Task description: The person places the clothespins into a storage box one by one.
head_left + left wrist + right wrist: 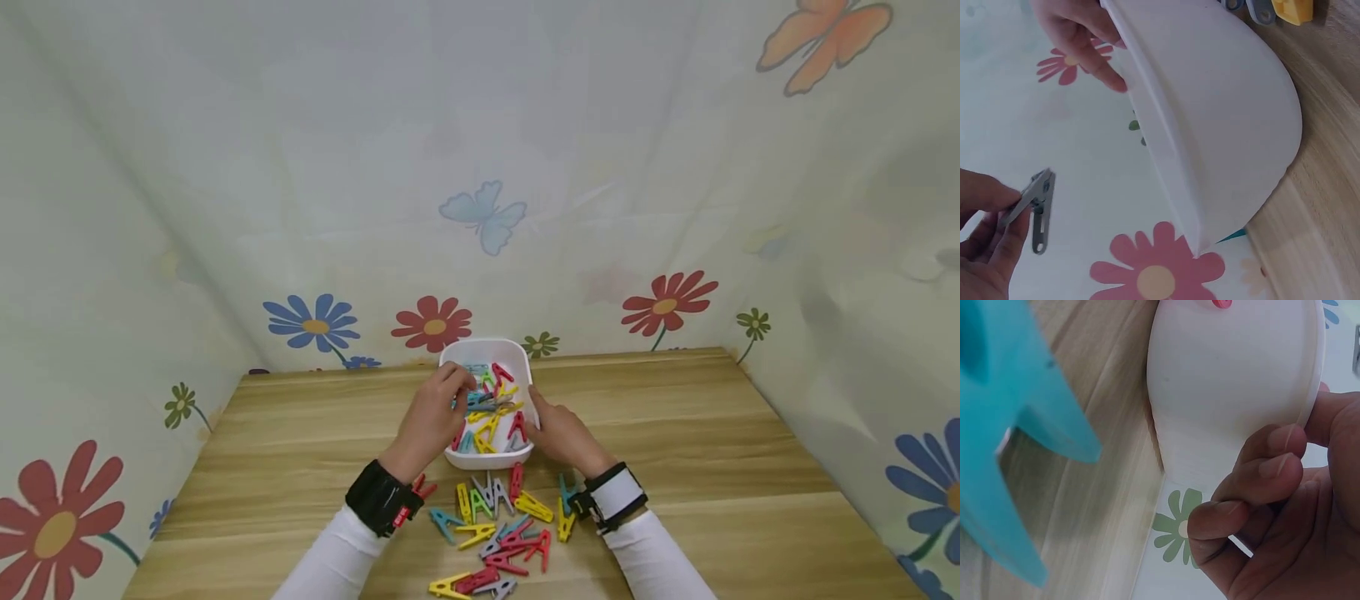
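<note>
Wooden table (675,433), one white bowl (517,354), two hands, one grey clip (1038,209)

A grey clothespin (1036,209) is hanging pinched at one end over the white bowl (522,364), its metal spring showing. The bowl, oblong and smooth-walled, is sitting on the far middle of the wooden table, holding a loose heap of red, yellow, blue and green pegs.
</note>
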Motion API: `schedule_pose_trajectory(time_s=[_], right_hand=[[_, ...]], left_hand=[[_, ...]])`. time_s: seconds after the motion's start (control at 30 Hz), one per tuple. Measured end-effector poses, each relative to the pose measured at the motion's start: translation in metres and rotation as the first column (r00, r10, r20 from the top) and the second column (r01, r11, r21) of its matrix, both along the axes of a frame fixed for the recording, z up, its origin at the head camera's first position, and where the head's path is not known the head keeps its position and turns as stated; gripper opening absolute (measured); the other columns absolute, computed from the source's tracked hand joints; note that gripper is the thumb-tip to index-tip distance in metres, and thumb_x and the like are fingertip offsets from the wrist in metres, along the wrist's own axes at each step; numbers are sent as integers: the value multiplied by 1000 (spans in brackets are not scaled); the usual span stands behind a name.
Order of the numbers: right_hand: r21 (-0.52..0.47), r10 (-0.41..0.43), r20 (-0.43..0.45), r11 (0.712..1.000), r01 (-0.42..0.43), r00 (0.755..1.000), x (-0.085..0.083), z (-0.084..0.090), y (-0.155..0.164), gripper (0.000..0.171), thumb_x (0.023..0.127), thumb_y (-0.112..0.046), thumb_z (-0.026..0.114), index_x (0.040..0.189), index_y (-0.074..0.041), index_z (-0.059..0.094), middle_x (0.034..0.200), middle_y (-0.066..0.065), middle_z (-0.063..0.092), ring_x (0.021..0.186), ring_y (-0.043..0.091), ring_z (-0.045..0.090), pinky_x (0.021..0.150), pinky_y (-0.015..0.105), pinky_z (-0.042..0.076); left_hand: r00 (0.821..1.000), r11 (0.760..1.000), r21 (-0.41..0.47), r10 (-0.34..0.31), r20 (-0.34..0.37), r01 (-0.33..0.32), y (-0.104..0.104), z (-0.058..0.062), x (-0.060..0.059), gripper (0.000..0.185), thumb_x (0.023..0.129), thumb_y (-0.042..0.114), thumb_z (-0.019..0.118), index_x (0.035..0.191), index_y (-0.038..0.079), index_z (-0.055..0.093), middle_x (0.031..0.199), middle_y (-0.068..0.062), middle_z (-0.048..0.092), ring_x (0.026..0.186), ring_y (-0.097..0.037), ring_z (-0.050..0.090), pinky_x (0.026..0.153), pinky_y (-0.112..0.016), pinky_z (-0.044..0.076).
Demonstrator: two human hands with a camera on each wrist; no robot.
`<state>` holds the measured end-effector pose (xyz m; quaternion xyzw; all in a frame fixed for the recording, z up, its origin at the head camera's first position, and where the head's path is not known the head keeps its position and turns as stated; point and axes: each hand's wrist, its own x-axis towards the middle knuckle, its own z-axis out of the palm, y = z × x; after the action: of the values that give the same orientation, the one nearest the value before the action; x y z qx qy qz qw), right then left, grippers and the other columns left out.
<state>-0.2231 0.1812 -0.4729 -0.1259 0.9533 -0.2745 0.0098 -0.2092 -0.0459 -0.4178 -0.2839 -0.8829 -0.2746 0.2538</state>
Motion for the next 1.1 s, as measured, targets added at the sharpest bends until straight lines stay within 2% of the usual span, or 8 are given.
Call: schedule_pose_trajectory(time_s=[0.13, 0.27, 0.37, 0.47, 0.57, 0.77, 1.0, 1.1], right_hand=[[-11, -13, 16, 1000, 13, 1000, 1, -2, -1, 65, 96, -20, 59, 152, 0, 32, 75, 9, 58, 60, 18, 50, 53, 30, 36], [-11, -12, 9, 1000, 12, 1000, 1, -4, -2, 65, 96, -20, 59, 152, 0, 32, 74, 8, 57, 61, 18, 50, 53, 30, 35], [-6, -10, 5, 1000, 10, 1000, 2, -5, -2, 65, 96, -19, 59, 152, 0, 33, 73, 7, 56, 61, 18, 50, 53, 30, 35], [-4, -12, 10, 1000, 12, 1000, 1, -6, -3, 65, 96, -21, 59, 152, -1, 32, 69, 5, 52, 58, 17, 49, 52, 30, 35], [-11, -12, 13, 1000, 12, 1000, 1, -5, -3, 65, 96, -21, 59, 152, -1, 32, 67, 4, 49, 56, 17, 48, 51, 30, 35], [-13, -11, 11, 1000, 11, 1000, 1, -3, -2, 66, 96, -21, 60, 152, -1, 32, 71, 6, 53, 59, 18, 50, 53, 30, 36], [-21, -11, 23, 1000, 12, 1000, 2, 1, -3, 67, 96, -22, 60, 153, 0, 31, 69, 5, 50, 56, 17, 47, 51, 29, 35], [-14, -14, 30, 1000, 14, 999, 1, 2, -3, 67, 96, -21, 59, 153, 0, 30, 72, 6, 54, 58, 17, 49, 52, 30, 35]], left_hand=[[1000, 999, 31, 9, 6, -9, 5, -8, -11, 17, 84, -1, 71, 95, 10, 64, 99, -3, 60, 88, -16, 63, 80, -29, 56], [989, 1000, 3, -11, 150, 10, 5, -16, -15, 29, 85, 13, 74, 113, 9, 65, 128, -8, 58, 119, -25, 56, 99, -41, 51], [966, 996, -89, -2, 260, 26, 3, -21, -15, 58, 87, 31, 73, 139, 13, 54, 156, -9, 36, 145, -33, 32, 110, -53, 39], [954, 982, -186, 22, 299, 36, 1, -24, -13, 82, 87, 46, 68, 155, 20, 30, 166, -6, 10, 153, -35, 9, 114, -59, 29], [953, 975, -218, 29, 302, 39, -1, -23, -8, 94, 86, 51, 67, 159, 25, 15, 167, -5, -2, 154, -34, 0, 116, -60, 26], [953, 976, -209, 8, 302, 57, -7, -12, 10, 100, 86, 53, 68, 159, 31, 3, 166, 1, -12, 154, -31, -5, 118, -57, 23], [979, 963, -266, 11, 204, 45, -22, -2, 41, 107, 81, 57, 71, 160, 28, 5, 166, -3, -12, 154, -35, -1, 120, -57, 15], [980, 949, -311, 3, 197, 59, -27, -2, 54, 105, 81, 60, 68, 160, 27, 7, 167, -3, -10, 154, -35, 0, 120, -57, 14]])
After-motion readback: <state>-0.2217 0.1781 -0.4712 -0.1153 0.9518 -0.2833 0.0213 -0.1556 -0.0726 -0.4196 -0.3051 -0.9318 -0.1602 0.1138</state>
